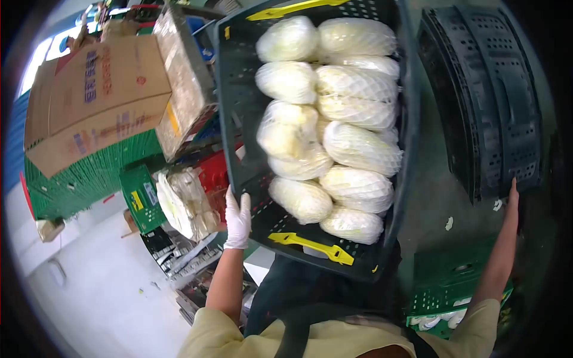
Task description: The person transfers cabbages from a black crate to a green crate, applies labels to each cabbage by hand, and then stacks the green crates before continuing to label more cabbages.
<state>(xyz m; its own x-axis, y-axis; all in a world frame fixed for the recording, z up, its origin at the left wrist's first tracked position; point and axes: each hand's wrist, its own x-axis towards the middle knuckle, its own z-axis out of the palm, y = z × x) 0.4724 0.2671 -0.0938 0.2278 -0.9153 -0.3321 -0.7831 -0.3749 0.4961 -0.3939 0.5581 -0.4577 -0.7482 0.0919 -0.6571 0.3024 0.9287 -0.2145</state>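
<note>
A black plastic crate [231,125] with yellow handle clips [313,246] is in front of me. Two rough rows of napa cabbages [360,190], wrapped in clear film and white net sleeves, fill much of it. My left hand [237,224], in a white glove, grips the crate's near left rim, thumb and fingers on either side of the edge. Over on the right, my right hand [513,192] is at the near end of a stack of black crates [507,101]. That hand shows only edge-on, so its fingers are mostly hidden.
A large cardboard box [101,95] rests on green crates [89,173] at left, beside a worn cart [185,77]. Nearer are a small green crate [143,200] and white packing material [185,203]. Another green crate [447,280] stands at lower right. White scraps [449,224] lie on the floor.
</note>
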